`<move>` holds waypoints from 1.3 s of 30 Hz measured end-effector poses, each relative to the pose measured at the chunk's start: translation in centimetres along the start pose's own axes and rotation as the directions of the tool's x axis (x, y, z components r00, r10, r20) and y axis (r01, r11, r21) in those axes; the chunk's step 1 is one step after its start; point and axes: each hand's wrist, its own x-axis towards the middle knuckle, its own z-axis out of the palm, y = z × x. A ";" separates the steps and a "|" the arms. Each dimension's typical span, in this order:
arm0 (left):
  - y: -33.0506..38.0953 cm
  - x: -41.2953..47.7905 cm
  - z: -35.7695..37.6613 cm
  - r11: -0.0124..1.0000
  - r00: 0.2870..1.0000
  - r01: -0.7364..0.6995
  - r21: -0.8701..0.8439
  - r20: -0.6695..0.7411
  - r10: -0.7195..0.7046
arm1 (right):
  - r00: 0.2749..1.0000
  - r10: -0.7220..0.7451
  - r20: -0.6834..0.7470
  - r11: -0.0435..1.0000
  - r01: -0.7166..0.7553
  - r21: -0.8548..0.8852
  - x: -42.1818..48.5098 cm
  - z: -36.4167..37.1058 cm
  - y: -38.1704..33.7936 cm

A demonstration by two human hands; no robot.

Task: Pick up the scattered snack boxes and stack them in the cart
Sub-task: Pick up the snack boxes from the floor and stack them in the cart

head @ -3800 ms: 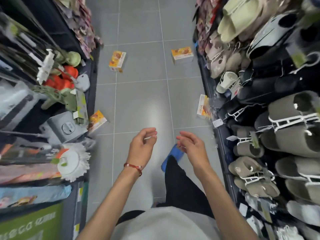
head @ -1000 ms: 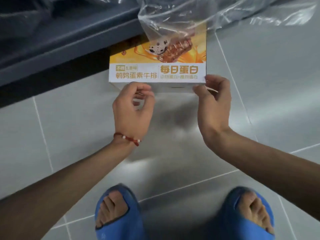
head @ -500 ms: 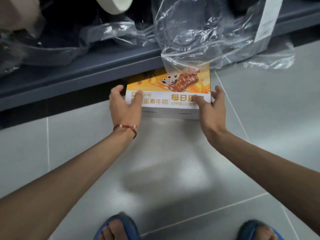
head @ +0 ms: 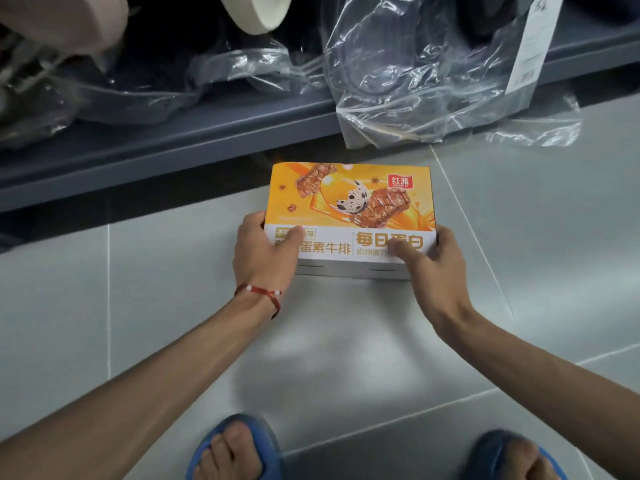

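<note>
An orange and white snack box (head: 349, 206) lies flat just above the grey tiled floor, in front of the bottom shelf. My left hand (head: 265, 252) grips its near left corner, thumb on the top face. My right hand (head: 431, 263) grips the near right corner, thumb across the printed white band. The whole top of the box shows, clear of the plastic bags. No cart is in view.
A grey bottom shelf edge (head: 166, 147) runs across just behind the box. Clear plastic bags (head: 415, 81) of dark goods hang over it onto the floor at the right. My feet in blue slippers (head: 232, 448) stand on the tiles (head: 554, 237) below.
Both hands have closed on the box's near corners and drawn it out from under the shelf and the plastic bag, towards me. Its full top face now shows.
</note>
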 end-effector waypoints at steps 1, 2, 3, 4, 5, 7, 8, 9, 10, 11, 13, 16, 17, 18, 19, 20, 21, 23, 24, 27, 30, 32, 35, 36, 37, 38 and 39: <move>-0.3 -0.3 -0.2 1.000 1.000 0.009 0.000 -0.003 -0.009 | 1.000 0.010 0.008 1.000 -0.010 0.003 -0.6 -0.2 0.3; -0.7 -0.6 -0.4 1.000 1.000 0.023 -0.003 -0.005 -0.023 | 1.000 0.021 0.015 1.000 -0.021 0.004 -0.9 -0.4 0.6; -0.9 -0.9 -0.6 0.999 0.999 0.040 -0.018 -0.002 -0.040 | 0.999 0.031 0.021 1.000 -0.031 0.003 -1.2 -0.7 0.9; -1.1 -0.9 -0.8 0.997 0.998 0.063 -0.033 0.008 -0.063 | 0.999 0.037 0.023 0.999 -0.037 -0.001 -1.3 -0.9 0.9; -1.0 -0.9 -1.0 0.995 0.996 0.084 -0.051 0.021 -0.083 | 0.999 0.041 0.022 0.999 -0.041 -0.005 -1.2 -1.1 0.9; -0.6 0.1 -1.4 0.986 0.989 0.143 -0.089 0.060 -0.138 | 0.999 0.046 0.019 0.999 -0.046 -0.007 -0.6 -1.3 0.6; -0.1 0.9 -1.5 0.976 0.978 0.189 -0.111 0.107 -0.177 | 0.998 0.054 0.026 0.999 -0.054 -0.001 -0.2 -1.2 0.3; 0.5 1.7 -1.6 0.964 0.962 0.236 -0.120 0.168 -0.215 | 0.997 0.072 0.037 0.997 -0.072 0.014 0.2 -1.1 0.0; 1.0 2.5 -1.5 0.953 0.938 0.282 -0.109 0.241 -0.250 | 0.995 0.093 0.046 0.995 -0.095 0.030 0.6 -0.9 -0.2; 1.4 3.0 -1.3 0.942 0.914 0.318 -0.105 0.299 -0.275 | 0.993 0.099 0.060 0.994 -0.101 0.034 1.0 -0.8 -0.3; 1.8 3.3 -0.8 0.935 0.891 0.342 -0.095 0.349 -0.291 | 0.993 0.089 0.083 0.995 -0.092 0.028 1.5 -0.6 -0.5; 1.5 3.1 -0.3 0.930 0.887 0.354 -0.098 0.352 -0.300 | 0.991 0.093 0.100 0.995 -0.097 0.035 1.4 -0.7 -0.2; 1.3 2.8 -0.3 0.927 0.884 0.361 -0.103 0.355 -0.305 | 0.989 0.096 0.108 0.995 -0.100 0.031 1.1 -0.8 -0.1; 1.0 2.6 -0.4 0.924 0.884 0.366 -0.108 0.349 -0.310 | 0.989 0.097 0.112 0.995 -0.100 0.026 0.7 -0.9 0.1; 0.8 2.2 -0.6 0.922 0.888 0.370 -0.113 0.335 -0.315 | 0.988 0.106 0.112 0.994 -0.108 0.017 0.1 -1.0 0.3; 0.7 1.7 -0.8 0.923 0.893 0.368 -0.116 0.322 -0.316 | 0.987 0.120 0.111 0.993 -0.122 0.006 -0.5 -1.1 0.4; 0.6 1.1 -1.0 0.923 0.896 0.367 -0.115 0.310 -0.318 | 0.983 0.141 0.114 0.990 -0.142 -0.001 -1.2 -1.3 0.3; 1.0 -0.4 -1.5 0.918 0.888 0.381 -0.109 0.320 -0.330 | 0.975 0.183 0.125 0.983 -0.185 0.003 -2.7 -2.1 0.1; 1.4 -1.2 -1.8 0.912 0.879 0.395 -0.107 0.334 -0.341 | 0.972 0.200 0.122 0.979 -0.202 0.004 -3.6 -2.6 -0.4; 3.9 -4.4 -3.3 0.891 0.846 0.445 -0.089 0.367 -0.386 | 0.966 0.242 0.085 0.970 -0.243 -0.010 -7.0 -5.1 -2.3; 7.6 -8.4 -5.4 0.887 0.824 0.461 -0.036 0.389 -0.413 | 0.946 0.322 0.049 0.947 -0.323 0.007 -11.4 -8.3 -5.1; 10.6 -11.2 -7.2 0.878 0.814 0.478 -0.034 0.392 -0.428 | 0.927 0.372 0.041 0.926 -0.374 0.058 -14.3 -10.6 -7.9; 15.8 -15.2 -10.2 0.849 0.783 0.527 -0.036 0.411 -0.468 | 0.912 0.410 0.014 0.907 -0.410 0.093 -18.4 -14.0 -13.0; 17.8 -16.6 -11.3 0.837 0.770 0.545 -0.043 0.419 -0.480 | 0.908 0.419 0.010 0.903 -0.417 0.102 -19.9 -15.0 -14.9; 19.8 -17.8 -12.4 0.827 0.760 0.560 -0.050 0.429 -0.489 | 0.905 0.425 0.013 0.898 -0.423 0.116 -21.4 -16.1 -16.8; 21.8 -19.0 -13.4 0.824 0.753 0.564 -0.049 0.440 -0.490 | 0.902 0.432 0.014 0.893 -0.430 0.132 -22.9 -17.1 -18.6; 23.8 -20.1 -14.5 0.828 0.748 0.559 -0.036 0.452 -0.485 | 0.897 0.442 0.015 0.885 -0.439 0.153 -24.4 -18.1 -20.5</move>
